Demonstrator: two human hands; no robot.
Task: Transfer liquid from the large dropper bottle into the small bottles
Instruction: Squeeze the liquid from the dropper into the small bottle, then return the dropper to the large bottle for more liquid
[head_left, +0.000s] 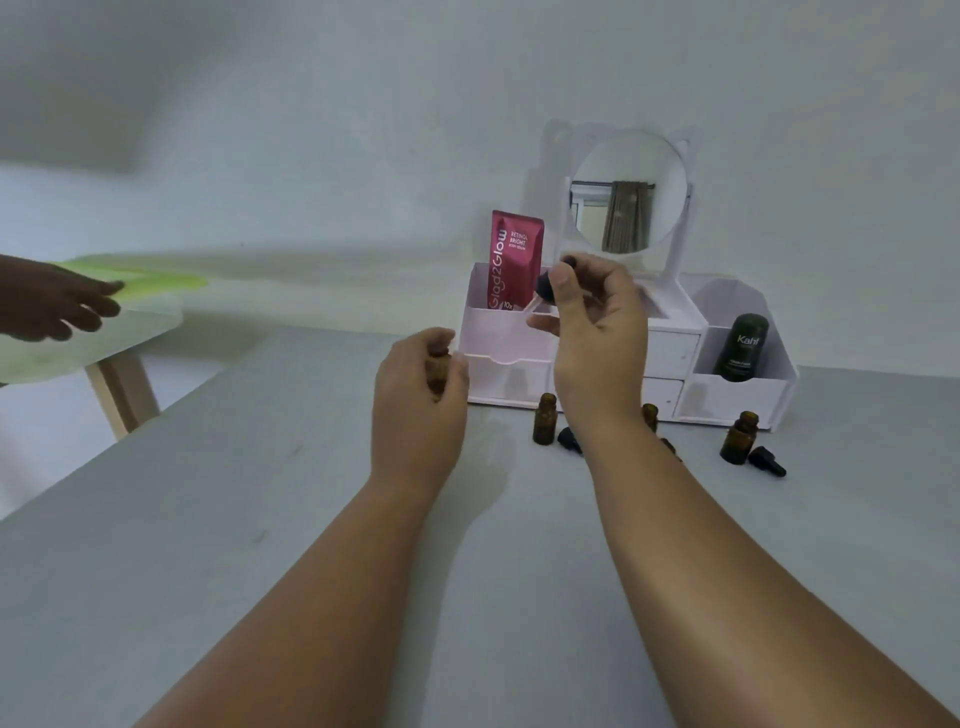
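My left hand is wrapped around an amber bottle, mostly hidden by the fingers, held above the grey table. My right hand pinches a black dropper cap up and to the right of that bottle, its thin pipette slanting down-left. On the table stand small open amber bottles: one left of my right wrist, one partly hidden behind it, one further right. Loose black dropper caps lie beside them.
A white organiser with drawers and a round mirror stands at the table's back, holding a red sachet and a dark bottle. At far left another person's hand rests on a green-topped side table.
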